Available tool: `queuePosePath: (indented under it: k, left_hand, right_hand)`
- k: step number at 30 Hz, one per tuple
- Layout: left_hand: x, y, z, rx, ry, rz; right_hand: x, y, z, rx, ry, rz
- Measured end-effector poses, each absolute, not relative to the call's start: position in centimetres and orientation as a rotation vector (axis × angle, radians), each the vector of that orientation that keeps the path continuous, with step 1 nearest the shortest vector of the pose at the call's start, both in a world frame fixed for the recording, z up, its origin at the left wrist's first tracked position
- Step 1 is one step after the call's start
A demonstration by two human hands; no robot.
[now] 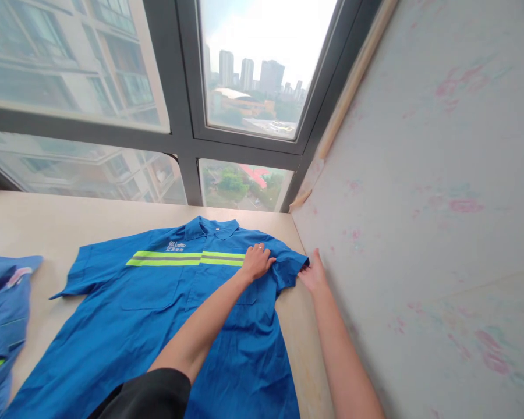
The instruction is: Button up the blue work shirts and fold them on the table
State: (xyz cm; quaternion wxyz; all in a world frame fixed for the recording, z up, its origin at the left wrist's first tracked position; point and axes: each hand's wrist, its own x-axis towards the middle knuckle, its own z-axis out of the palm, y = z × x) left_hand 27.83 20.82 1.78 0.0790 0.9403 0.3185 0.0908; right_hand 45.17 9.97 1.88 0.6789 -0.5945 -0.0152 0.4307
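A blue short-sleeved work shirt (157,326) lies spread out, collar toward the window, with a yellow-green and grey reflective band across its chest and white lettering on one side. My left hand (257,262) reaches across to the chest by the right end of the band. Its fingers are curled down on the fabric; a ring shows on one finger. At the right sleeve's hem is my right hand (313,272), with the sleeve edge between thumb and fingers. Part of that grip is hidden by the cloth.
A second blue garment (4,326) with a reflective strip lies at the left on the pale surface (61,218). Close on the right stands a flower-patterned wall (419,233). Dark-framed windows (183,116) rise behind the surface, and torn edging (300,201) shows in the corner.
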Motion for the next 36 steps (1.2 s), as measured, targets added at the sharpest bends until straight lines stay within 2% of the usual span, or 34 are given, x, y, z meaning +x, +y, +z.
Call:
queuePosePath:
  k: [3,7,14,18,25,31,36]
  left_hand:
    - [27.9,21.3,0.2,2.827,0.899,0.369]
    - [27.9,21.5,-1.9,2.74,0.977,0.294]
    - [28.0,21.8,-2.6,2.686,1.076,0.272]
    - [28.1,22.0,-2.4,2.687,1.042,0.211]
    - [28.6,22.0,-2.2,2.665,0.992,0.07]
    - [29.0,24.7,-0.2,2.553,0.951,-0.097]
    - [29.7,27.1,1.2,2.62,1.013,0.014]
  right_hand:
    - [43.6,9.0,1.2,-1.409,0.025,0.951]
    - [42.8,9.1,1.2,-1.471,-0.007,1.077]
    - [42.7,10.1,1.9,-1.43,-0.108,1.237]
    - [44.0,11.1,1.8,-1.736,-0.279,0.846]
    - [45.6,12.5,3.5,-1.929,-0.745,0.27]
    - [43.6,11.0,2.5,-1.726,-0.585,0.861]
    - [44.0,8.4,0.4,-1.795,-0.603,0.819]
